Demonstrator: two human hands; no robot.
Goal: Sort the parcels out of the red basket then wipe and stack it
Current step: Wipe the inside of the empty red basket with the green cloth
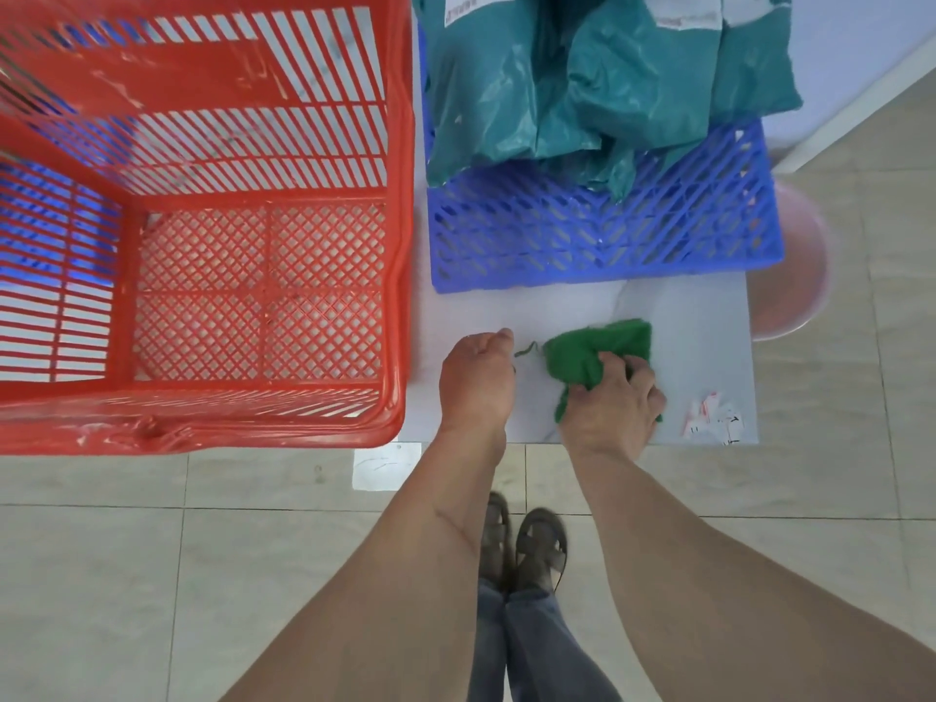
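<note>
1. A person's sandalled feet point(527, 547) stand on pale floor tiles point(101, 575) at the near edge of a white table point(699, 316), both bare forearms reaching forward over it.
2. The right hand point(610, 402) grips a crumpled green cloth point(597, 349), fingers curled into its folds; the cloth lies on the table to the right of the basket.
3. The left hand point(476, 380) rests just beside the cloth, fingers curled under; whether it pinches the loose green thread near its fingertips cannot be told.
4. A scrap of torn white-and-red paper point(711, 423) lies at the table's right corner.
5. The red basket point(385, 245) stands at the left, overhanging the near edge of the table, with no parcels inside; the sorting looks done and the wiping not yet begun.
6. Judged from its thin slatted walls, the basket should be light but bulky and somewhat flexible; the thick rolled rim looks the soundest place to hold it while wiping.
7. The cloth, soft and limp, needs bunching in the palm to press against the ribs.
8. Farther back, teal parcels point(582, 78) are heaped on a blue crate point(608, 235).
</note>
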